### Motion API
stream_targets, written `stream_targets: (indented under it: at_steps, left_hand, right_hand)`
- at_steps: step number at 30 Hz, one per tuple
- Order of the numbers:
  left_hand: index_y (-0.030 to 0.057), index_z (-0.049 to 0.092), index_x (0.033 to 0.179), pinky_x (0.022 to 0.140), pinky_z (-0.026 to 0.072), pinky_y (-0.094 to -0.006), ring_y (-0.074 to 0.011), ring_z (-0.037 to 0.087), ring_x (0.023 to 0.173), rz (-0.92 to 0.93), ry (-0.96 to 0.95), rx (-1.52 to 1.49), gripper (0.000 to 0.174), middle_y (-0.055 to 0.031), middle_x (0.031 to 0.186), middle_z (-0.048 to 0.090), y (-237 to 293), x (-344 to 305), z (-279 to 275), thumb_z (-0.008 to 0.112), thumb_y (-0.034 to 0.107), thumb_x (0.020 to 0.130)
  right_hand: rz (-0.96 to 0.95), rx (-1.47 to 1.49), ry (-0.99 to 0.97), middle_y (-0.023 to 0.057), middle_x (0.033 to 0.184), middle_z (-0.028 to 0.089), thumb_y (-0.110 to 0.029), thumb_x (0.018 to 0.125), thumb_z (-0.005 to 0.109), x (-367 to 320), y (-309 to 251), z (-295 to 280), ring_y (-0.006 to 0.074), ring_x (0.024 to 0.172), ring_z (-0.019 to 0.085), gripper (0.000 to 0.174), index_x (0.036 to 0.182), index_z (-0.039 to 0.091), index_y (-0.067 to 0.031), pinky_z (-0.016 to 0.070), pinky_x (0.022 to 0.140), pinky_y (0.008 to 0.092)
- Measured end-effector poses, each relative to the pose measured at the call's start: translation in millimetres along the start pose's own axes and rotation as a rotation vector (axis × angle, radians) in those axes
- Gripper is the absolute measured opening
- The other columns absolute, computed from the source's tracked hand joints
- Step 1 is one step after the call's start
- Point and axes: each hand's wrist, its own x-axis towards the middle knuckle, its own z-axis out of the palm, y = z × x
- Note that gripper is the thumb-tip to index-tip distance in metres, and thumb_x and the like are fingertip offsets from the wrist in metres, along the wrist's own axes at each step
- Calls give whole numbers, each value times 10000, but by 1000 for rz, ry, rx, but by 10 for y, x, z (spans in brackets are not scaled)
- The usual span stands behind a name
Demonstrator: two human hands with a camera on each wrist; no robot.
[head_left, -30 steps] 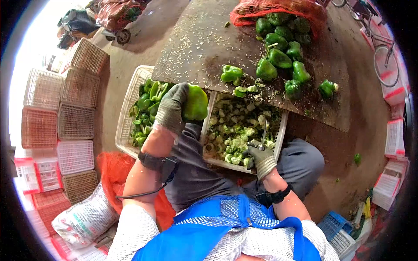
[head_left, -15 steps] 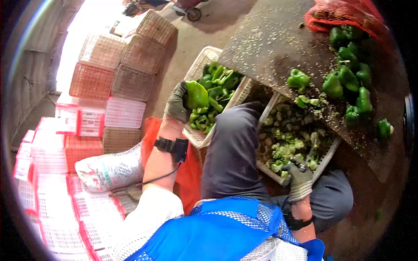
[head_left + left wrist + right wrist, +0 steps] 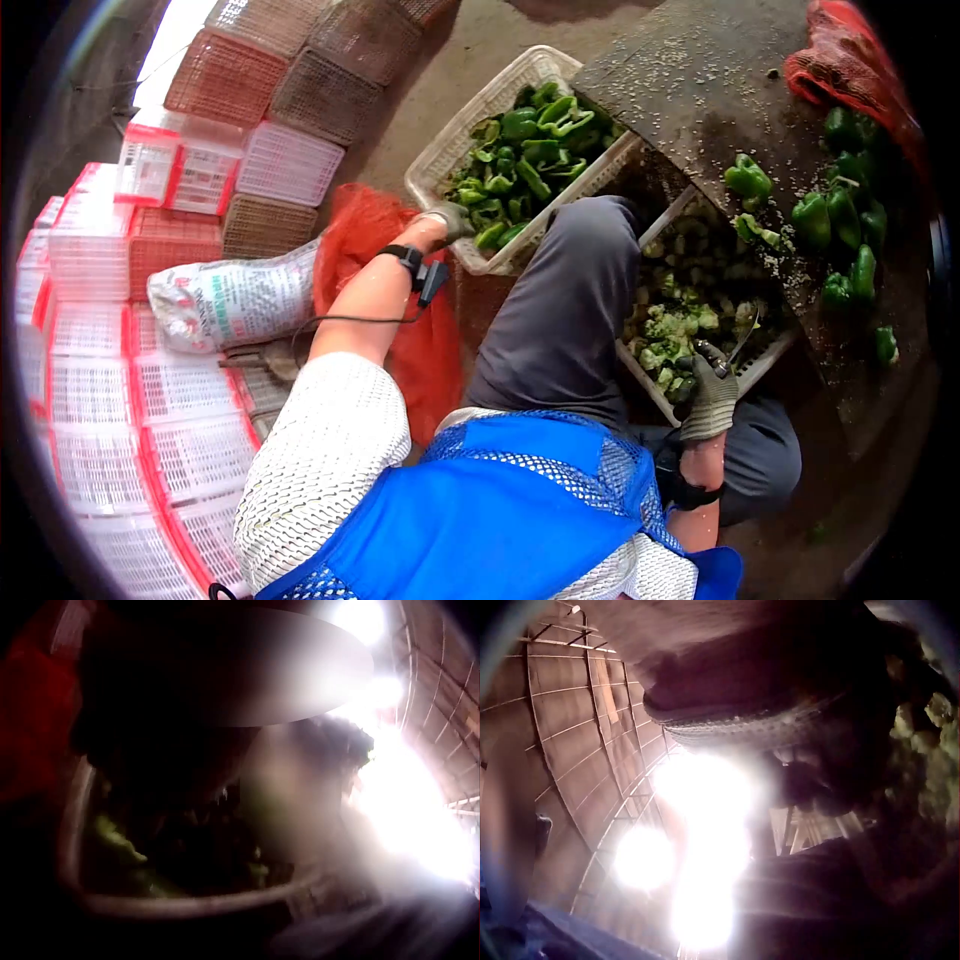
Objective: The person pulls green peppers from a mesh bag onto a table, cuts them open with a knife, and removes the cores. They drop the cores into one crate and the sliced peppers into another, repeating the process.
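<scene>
My gloved left hand is at the near left rim of a white plastic crate filled with cut green bell pepper pieces. Its fingers are mostly hidden in the head view, and the left wrist view is too dark to show them; I cannot tell whether they hold anything. My gloved right hand grips a knife, its thin blade pointing up and away. That hand is over the near side of a second crate, which contains pale green pepper cores and scraps.
Whole green peppers and scattered seeds lie on the board at right, near a red mesh bag. A bent knee separates the two crates. Orange netting, a white sack and stacked crates stand left.
My left hand held up a large green pepper piece earlier; it has since dropped to the crate rim, and that piece no longer shows in it. The right hand keeps the knife. The head view has swung left.
</scene>
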Motion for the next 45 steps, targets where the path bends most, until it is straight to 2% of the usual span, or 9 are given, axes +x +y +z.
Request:
stream_targets:
  at_steps: [4, 10, 12, 14, 22, 26, 30, 36, 45]
  left_hand:
    - [35, 658, 1199, 891, 492, -332, -187, 638, 979, 2, 130, -807, 360, -105, 1123, 690, 255, 213, -412, 651, 227, 893]
    - [-10, 688, 1070, 854, 492, -262, -129, 628, 930, 820, 159, -827, 231, -58, 1017, 697, 2426, -96, -1294, 691, 128, 886]
    - [28, 635, 1191, 873, 498, -285, -151, 620, 985, 780, -317, -1362, 333, -80, 1104, 681, 3012, 109, -1133, 701, 123, 878]
    - [56, 595, 1257, 1018, 458, -355, -263, 585, 1156, 1256, 337, -438, 520, -146, 1278, 603, 3605, 390, -1103, 775, 105, 772]
    - [84, 658, 1138, 833, 532, -404, -289, 676, 972, 980, 202, 284, 276, -140, 1021, 701, 4429, 1134, -1017, 636, 234, 907]
    - [80, 628, 1210, 674, 512, -267, -86, 595, 796, 1041, -360, -847, 283, -11, 926, 686, 4028, 742, -787, 628, 180, 946]
    - [6, 594, 1248, 663, 488, -223, -62, 584, 799, 418, -765, -1026, 441, -10, 1016, 663, 3503, -69, -667, 716, 193, 867]
    - [4, 635, 922, 705, 517, -391, -334, 682, 824, 578, -226, -264, 334, -206, 855, 675, 3550, -761, -257, 719, 318, 846]
    - [11, 628, 876, 684, 510, -429, -412, 642, 808, 860, -29, -33, 306, -236, 829, 645, 3926, -1384, -454, 711, 304, 844]
  right_hand:
    - [-49, -50, 141, 158, 895, 688, -165, 832, 722, 64, 159, -141, 171, 725, 638, 354, 1109, 648, 44, 507, 591, 289]
    - [-25, -36, 4, 128, 844, 698, -96, 866, 621, 9, 44, 112, 148, 473, 569, 301, 1139, 598, 26, 467, 425, 288]
    - [-32, 41, -20, 139, 816, 705, -107, 885, 606, 37, 54, 134, 141, 407, 536, 312, 1160, 585, 38, 448, 381, 277]
    - [-32, 39, 15, 128, 784, 699, -100, 876, 613, 13, -12, 141, 139, 426, 553, 311, 1151, 597, 45, 441, 378, 277]
    - [37, 6, 157, 108, 730, 681, -125, 822, 637, 106, -71, -75, 176, 436, 569, 353, 1131, 613, 46, 457, 404, 320]
    - [-10, -16, 75, 96, 705, 673, -121, 829, 640, 112, -121, 2, 163, 416, 560, 325, 1112, 639, 40, 452, 389, 284]
    - [-158, -366, 87, 75, 730, 673, -145, 806, 657, 162, 44, 26, 113, 631, 597, 350, 1128, 662, -8, 514, 596, 271]
    - [-273, -312, 148, 79, 760, 682, -200, 811, 653, -61, -41, -40, 138, 688, 611, 310, 1068, 694, -32, 513, 673, 308]
    - [-433, -539, 164, 168, 813, 692, -131, 779, 672, -202, 25, -80, 268, 730, 676, 239, 994, 692, -28, 516, 651, 361]
